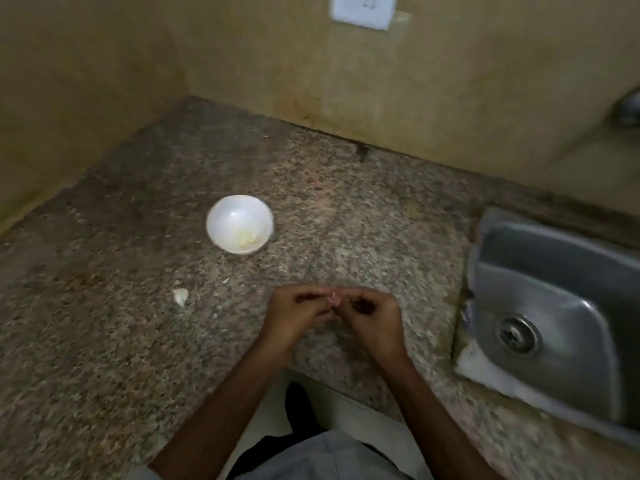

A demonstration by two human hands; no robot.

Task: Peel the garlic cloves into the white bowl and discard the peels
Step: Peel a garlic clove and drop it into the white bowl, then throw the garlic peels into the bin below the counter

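Small pinkish clove [334, 299] — round white bowl [232, 208]

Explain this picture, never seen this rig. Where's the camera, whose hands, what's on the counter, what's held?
No machine here: a person works with bare hands. The one picture comes from a wide-angle camera worn on the person's head, looking forward and down, so both arms enter from the bottom edge. The left hand and right hand meet above the counter and pinch a small clove between their fingertips; blur hides how far it is peeled. On the counter stands a white bowl with a few pale yellow cloves in it. Nearer, left of the hands, lies a pale piece; clove or peel, I cannot tell. A sink is set into the counter on the right.
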